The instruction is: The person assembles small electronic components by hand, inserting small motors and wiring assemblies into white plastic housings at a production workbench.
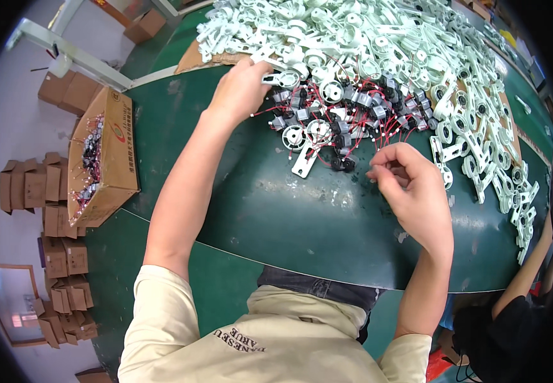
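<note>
My left hand (237, 92) reaches to the near edge of a big heap of pale mint plastic housings (353, 38). Its fingers are closed on the end of one plastic housing (283, 78), a ring with a handle. In front of the heap lies a tangle of small motors with red wires (372, 105), grey and black. My right hand (413, 188) hovers over the table right of the motors, thumb and fingertips pinched together. Whatever may be between them is too small to make out. A loose housing (305, 163) lies between the hands, its handle toward me.
The green table (276, 217) curves around in front of me. A cardboard box (120, 147) of wired motors stands at its left. More housings (522, 210) trail down the right side, near another person's arm (528, 274). Stacked cartons (59, 217) stand by the left wall.
</note>
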A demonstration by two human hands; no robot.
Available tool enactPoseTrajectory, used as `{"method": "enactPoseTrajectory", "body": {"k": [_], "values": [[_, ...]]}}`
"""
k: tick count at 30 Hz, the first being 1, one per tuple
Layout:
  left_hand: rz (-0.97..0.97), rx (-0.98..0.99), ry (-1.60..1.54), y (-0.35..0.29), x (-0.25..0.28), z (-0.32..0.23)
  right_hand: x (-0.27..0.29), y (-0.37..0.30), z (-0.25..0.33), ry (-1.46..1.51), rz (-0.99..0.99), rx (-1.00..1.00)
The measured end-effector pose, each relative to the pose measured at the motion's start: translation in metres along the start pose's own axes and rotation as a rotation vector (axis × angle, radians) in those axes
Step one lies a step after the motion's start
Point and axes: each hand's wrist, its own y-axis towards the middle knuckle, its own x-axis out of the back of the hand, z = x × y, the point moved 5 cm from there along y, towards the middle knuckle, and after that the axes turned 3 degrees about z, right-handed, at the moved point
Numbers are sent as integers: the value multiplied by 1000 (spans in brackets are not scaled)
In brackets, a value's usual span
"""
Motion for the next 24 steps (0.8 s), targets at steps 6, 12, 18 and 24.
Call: {"method": "enactPoseTrajectory", "body": {"k": [6, 12, 18, 24], "values": [[165, 384, -446, 4, -16, 13, 7, 2, 9, 61, -67, -10], [-151, 509, -699, 10, -31, 24, 9, 5, 7, 51, -99, 23], [-181, 664, -879, 25, -50, 29, -2, 3, 7, 3, -92, 41], [119, 620, -996, 17, -30, 12, 1, 5, 8, 19, -139, 35]]}}
